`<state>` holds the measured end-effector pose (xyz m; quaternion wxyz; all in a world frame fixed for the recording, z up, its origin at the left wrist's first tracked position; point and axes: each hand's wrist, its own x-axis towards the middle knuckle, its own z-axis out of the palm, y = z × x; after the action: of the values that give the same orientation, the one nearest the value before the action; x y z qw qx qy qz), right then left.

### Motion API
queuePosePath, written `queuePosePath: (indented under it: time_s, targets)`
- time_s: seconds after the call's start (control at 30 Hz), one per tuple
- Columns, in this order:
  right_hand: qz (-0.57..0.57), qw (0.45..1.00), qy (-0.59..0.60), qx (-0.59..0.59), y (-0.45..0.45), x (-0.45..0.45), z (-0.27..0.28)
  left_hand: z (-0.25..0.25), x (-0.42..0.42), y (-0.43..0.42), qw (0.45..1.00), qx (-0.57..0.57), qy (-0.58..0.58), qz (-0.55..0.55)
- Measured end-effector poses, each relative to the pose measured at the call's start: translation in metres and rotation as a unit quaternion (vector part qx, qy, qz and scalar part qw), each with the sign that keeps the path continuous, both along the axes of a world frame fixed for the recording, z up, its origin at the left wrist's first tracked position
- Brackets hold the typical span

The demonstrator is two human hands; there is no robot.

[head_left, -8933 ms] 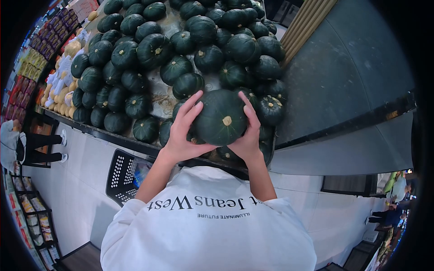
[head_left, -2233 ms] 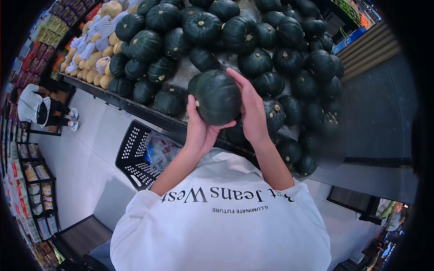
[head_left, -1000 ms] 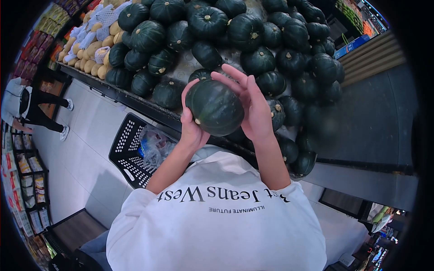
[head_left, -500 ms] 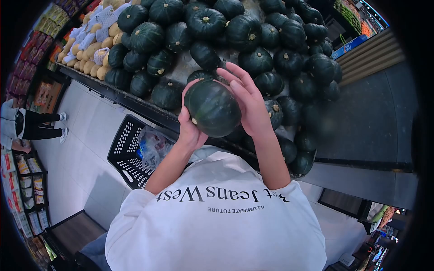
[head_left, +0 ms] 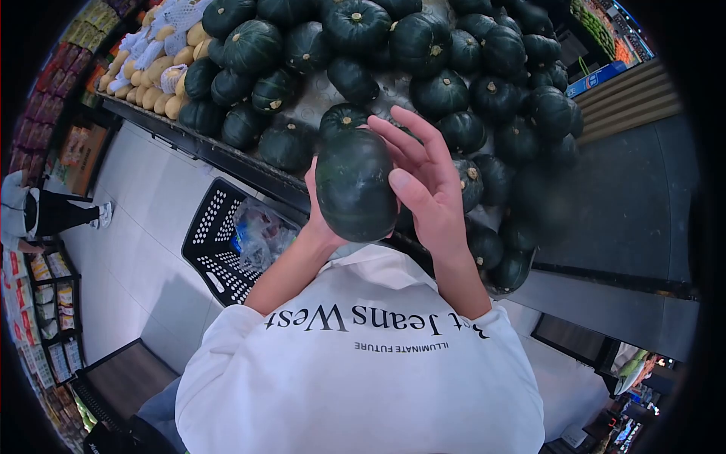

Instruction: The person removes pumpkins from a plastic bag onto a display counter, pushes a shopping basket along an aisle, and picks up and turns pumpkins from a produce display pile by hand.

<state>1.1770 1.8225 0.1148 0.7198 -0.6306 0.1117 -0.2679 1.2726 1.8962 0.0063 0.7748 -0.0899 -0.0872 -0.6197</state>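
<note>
A dark green kabocha pumpkin is held up in front of my chest, its stem out of sight. My left hand supports it from the left and below; most of those fingers are hidden behind it. On the other side, my right hand has its fingers spread, with the thumb tip at the pumpkin's right side; whether it presses on the skin I cannot tell. Just beyond my hands, more kabocha pumpkins are heaped on a display stand.
A black shopping basket containing a plastic bag is to the left below the stand. Yellowish produce, partly in white foam nets, lies at the stand's left. A person is near the shelves at far left.
The pumpkin has been turned, so the stem at its lower left no longer shows. My right hand has shifted slightly right, its thumb now apart from the fingers.
</note>
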Motion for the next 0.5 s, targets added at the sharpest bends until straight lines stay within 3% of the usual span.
queuePosePath:
  time_s: [0.2,0.23,0.33,0.4,0.5]
  targets:
    - [0.022,0.995,-0.014,0.093,-0.001,-0.001,-0.005,0.007,0.000,0.010,0.997,0.021,-0.065,0.044]
    - [0.015,0.998,-0.011,0.053,-0.002,-0.002,-0.006,0.012,0.001,0.012,0.997,0.006,-0.067,0.037]
    - [-0.021,0.996,0.009,-0.091,-0.001,-0.002,-0.007,0.017,-0.004,0.008,0.945,0.192,-0.203,0.167]
    - [-0.062,0.973,0.040,-0.218,0.006,-0.001,-0.004,0.023,-0.007,0.008,0.928,0.197,-0.241,0.207]
    - [-0.096,0.983,0.043,-0.150,-0.003,0.000,-0.020,0.026,-0.009,0.006,0.907,0.207,-0.264,0.253]
